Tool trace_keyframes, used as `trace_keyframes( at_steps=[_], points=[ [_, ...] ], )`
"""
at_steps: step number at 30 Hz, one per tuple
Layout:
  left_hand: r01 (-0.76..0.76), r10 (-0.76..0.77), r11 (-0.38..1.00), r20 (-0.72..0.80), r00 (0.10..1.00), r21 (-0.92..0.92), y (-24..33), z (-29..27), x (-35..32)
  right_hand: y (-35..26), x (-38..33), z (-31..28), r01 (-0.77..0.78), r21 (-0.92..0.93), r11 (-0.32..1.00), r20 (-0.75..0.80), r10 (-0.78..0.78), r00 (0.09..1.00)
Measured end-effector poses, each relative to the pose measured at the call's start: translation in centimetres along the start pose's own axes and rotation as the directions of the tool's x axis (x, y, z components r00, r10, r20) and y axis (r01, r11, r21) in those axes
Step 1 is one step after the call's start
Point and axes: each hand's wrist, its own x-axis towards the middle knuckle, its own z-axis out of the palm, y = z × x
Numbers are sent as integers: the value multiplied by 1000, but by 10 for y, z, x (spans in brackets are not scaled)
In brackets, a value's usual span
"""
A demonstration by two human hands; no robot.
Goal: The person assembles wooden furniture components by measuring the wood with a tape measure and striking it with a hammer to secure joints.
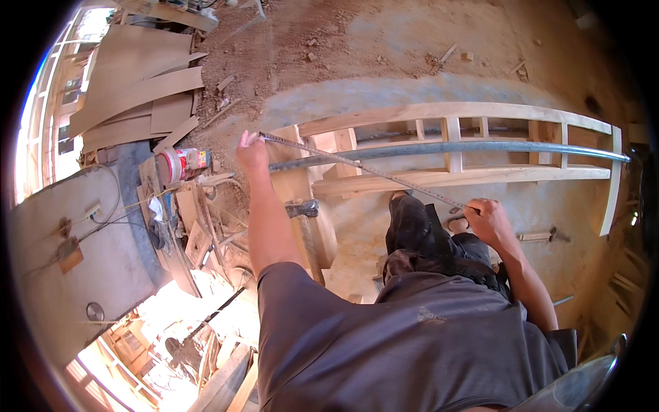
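- Sawdust-covered ground [425,34] of a woodworking yard lies under everything, with plywood sheets [137,89] stacked at the upper left and offcuts scattered about.
- A long wooden frame [453,113] lies flat on the ground, a grey metal pipe [480,147] running along it, apparently so its length can be checked.
- A tape measure blade [357,165] stretches taut on a diagonal across the frame's left part, held at both ends to keep it straight.
- The left hand [251,152] is raised at the frame's left corner, fingers pinched together on the tape's end.
- The right hand [486,218] sits low near the person's knee, fingers curled closed around the other end of the tape; whether the case is in the palm, I cannot tell.
- A red-and-white can [180,165] stands near the left, well apart from both hands.
- A hammer [302,208] rests by the frame's near timber.
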Motion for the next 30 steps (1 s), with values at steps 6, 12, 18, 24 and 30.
trace_keyframes(
  at_steps=[6, 12, 18, 24, 30],
  points=[
    [-98, 183, 966, -364, 913, 239, 15, 10, -83, 121, -65, -61, -78, 39, 996, -97, 81, 992],
    [-129, 129, 325, 91, 987, 937, -24, 9, -247, 264, -123, -151, -82, -108, 991, -195, 60, 979],
    [112, -263, 836, 214, 941, 537, -66, 62, -459, 388, -184, -244, -307, -100, 947, -251, 274, 928],
    [-404, -433, 736, 837, 335, 543, -55, 130, -609, 534, -242, -289, -360, -75, 930, -323, 319, 891],
    [-733, -367, 577, 916, 161, 360, 149, 253, -644, 653, -304, -323, -597, 52, 800, -296, 584, 756]
  ],
)
